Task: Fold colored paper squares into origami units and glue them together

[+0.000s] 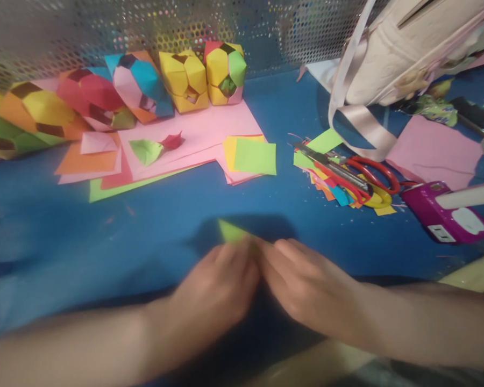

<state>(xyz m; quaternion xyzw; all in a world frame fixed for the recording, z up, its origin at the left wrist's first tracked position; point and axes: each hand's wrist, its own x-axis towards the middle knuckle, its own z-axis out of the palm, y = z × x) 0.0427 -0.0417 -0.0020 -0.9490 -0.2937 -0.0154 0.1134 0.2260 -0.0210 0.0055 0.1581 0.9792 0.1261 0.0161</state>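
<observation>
Near the front edge of the blue table (pixel 177 209), a piece of green paper (pixel 230 230) is pinched between both hands. My left hand (pixel 220 282) is closed on its left part, and a pointed corner sticks out beyond the fingers. Meeting it from the other side, my right hand (pixel 306 282) has its fingers closed on the same paper. Most of the paper is hidden by the fingers, so its folds do not show. Farther back lie a small stack of green, yellow and pink squares (pixel 255 157) and a folded green piece (pixel 146 152) joined to a red one.
Several folded paper balls, including a yellow one (pixel 184 80), line the back by a perforated metal panel (pixel 262 37). To the right are red-handled scissors (pixel 377 174), a cutter (pixel 322 161) on paper scraps, a purple charger-like block (pixel 443 212) and a pale bag (pixel 403 54).
</observation>
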